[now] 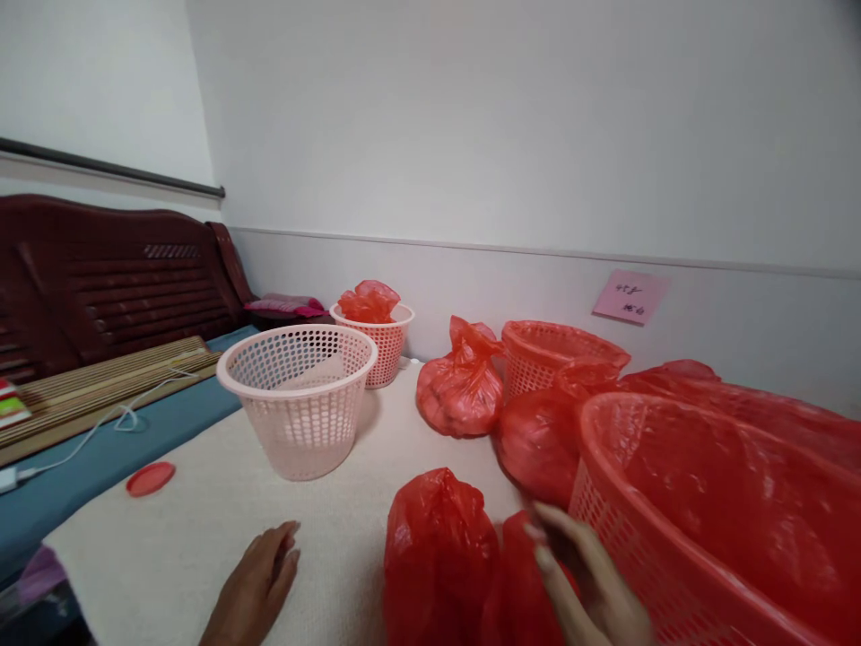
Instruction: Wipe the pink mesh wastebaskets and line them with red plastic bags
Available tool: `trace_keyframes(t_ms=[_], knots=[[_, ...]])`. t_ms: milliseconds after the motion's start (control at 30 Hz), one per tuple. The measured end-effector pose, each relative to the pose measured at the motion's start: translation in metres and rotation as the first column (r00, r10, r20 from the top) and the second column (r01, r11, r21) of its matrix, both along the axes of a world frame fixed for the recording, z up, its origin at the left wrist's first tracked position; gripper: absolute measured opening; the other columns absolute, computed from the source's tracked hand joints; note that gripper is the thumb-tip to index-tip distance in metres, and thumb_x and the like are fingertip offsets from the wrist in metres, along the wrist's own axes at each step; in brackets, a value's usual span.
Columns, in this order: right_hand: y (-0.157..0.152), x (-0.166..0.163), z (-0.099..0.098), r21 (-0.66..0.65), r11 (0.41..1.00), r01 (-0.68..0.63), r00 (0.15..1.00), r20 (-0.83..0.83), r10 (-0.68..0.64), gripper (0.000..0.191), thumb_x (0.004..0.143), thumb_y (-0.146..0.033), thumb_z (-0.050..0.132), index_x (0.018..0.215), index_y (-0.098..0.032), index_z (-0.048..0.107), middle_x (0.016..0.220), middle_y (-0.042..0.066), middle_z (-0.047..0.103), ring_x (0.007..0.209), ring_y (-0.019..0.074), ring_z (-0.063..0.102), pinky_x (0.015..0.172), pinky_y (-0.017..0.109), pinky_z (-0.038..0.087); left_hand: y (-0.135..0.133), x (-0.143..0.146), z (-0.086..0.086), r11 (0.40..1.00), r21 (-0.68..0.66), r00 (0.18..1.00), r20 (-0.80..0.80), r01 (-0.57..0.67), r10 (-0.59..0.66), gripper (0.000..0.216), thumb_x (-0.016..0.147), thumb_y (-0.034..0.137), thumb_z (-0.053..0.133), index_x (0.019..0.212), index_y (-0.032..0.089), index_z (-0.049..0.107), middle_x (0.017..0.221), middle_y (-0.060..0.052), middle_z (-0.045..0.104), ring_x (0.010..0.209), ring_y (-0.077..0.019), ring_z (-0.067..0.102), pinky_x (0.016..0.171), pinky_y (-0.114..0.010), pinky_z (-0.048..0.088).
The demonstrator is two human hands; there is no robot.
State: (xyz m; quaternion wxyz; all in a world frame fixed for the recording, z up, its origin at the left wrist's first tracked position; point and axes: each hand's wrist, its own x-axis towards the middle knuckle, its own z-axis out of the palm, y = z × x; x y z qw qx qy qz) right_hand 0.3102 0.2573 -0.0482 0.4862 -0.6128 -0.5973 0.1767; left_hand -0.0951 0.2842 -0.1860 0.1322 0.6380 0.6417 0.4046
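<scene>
A red plastic bag [437, 547] stands at the front middle of the cloth-covered table [202, 529], bunched at the top. Beside it on the right, a lower red plastic bag [521, 583] is partly covered by my right hand [592, 579]. That hand has its thumb and fingers apart over the bag's right side; whether the slightly blurred fingertips touch it I cannot tell. Over bare cloth to the left hovers or rests my left hand [259, 583], holding nothing, its thumb apart from the loosely bent fingers. What the bags contain is hidden.
A pale pink basket [300, 422] stands left; another pink basket [383, 350] behind it holds red plastic. Tied red bags [461, 386] and red-lined baskets [598, 449] crowd the right. A red lid [150, 479] lies near the table's left edge. A pink note [629, 296] is on the wall.
</scene>
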Motion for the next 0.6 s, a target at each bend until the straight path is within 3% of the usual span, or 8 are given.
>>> trace_keyframes(t_ms=[67,133,233,300,467,600], knots=[[0.055,-0.032,0.019,0.026,0.998,-0.053,0.999,0.010,0.052,0.038,0.089,-0.038,0.046,0.121,-0.020,0.056,0.121,0.011,0.063,0.108,0.0230,0.063,0.094,0.033,0.051,-0.001,-0.001,0.001,1.000,-0.010,1.000,-0.020,-0.012,0.011,0.030,0.086,0.044,0.053,0.109,0.026,0.062,0.097,-0.006,0.070,0.092,-0.0244,0.067,0.081,-0.038,0.057],[0.113,-0.058,0.027,-0.037,0.999,-0.032,0.977,0.211,0.040,0.040,0.087,-0.026,0.045,0.124,-0.015,0.054,0.122,0.013,0.062,0.104,0.0206,0.063,0.091,0.030,0.050,-0.002,-0.004,0.003,0.999,-0.037,0.999,0.011,-0.031,0.031,0.027,0.088,0.044,0.050,0.105,0.026,0.062,0.096,-0.005,0.070,0.089,-0.0233,0.068,0.079,-0.036,0.057],[0.188,-0.073,0.018,-0.071,0.995,0.065,0.949,0.313,-0.040,0.048,0.085,-0.018,0.049,0.131,-0.004,0.049,0.129,0.022,0.054,0.119,0.0286,0.055,0.100,0.036,0.042,-0.001,-0.007,0.002,0.997,-0.065,0.997,0.060,-0.037,0.041,0.027,0.088,0.045,0.050,0.104,0.027,0.062,0.095,-0.004,0.070,0.087,-0.0225,0.069,0.076,-0.033,0.057],[0.222,-0.071,0.003,-0.089,0.991,0.103,0.929,0.365,-0.064,0.054,0.086,-0.017,0.049,0.137,-0.001,0.042,0.135,0.027,0.048,0.123,0.0341,0.051,0.100,0.040,0.040,0.000,-0.007,0.000,0.997,-0.067,0.995,0.096,-0.027,0.033,0.027,0.088,0.045,0.050,0.105,0.027,0.061,0.095,-0.004,0.070,0.087,-0.0217,0.068,0.076,-0.032,0.057],[0.261,-0.058,-0.036,-0.127,0.987,0.097,0.895,0.444,-0.031,0.066,0.083,-0.014,0.056,0.145,-0.005,0.033,0.139,0.026,0.045,0.126,0.0343,0.049,0.099,0.037,0.039,0.000,-0.006,-0.004,0.996,-0.088,0.988,0.154,-0.014,0.027,0.026,0.089,0.045,0.050,0.107,0.028,0.059,0.101,-0.005,0.069,0.090,-0.0217,0.068,0.078,-0.031,0.056],[0.268,-0.059,-0.051,-0.137,0.983,0.121,0.901,0.430,-0.051,0.045,0.086,-0.015,0.054,0.130,-0.004,0.050,0.120,0.017,0.062,0.114,0.0258,0.057,0.097,0.037,0.042,0.000,-0.009,-0.009,0.994,-0.109,0.987,0.161,-0.008,0.026,0.025,0.088,0.045,0.051,0.107,0.030,0.059,0.099,-0.005,0.069,0.089,-0.0228,0.068,0.076,-0.032,0.057]])
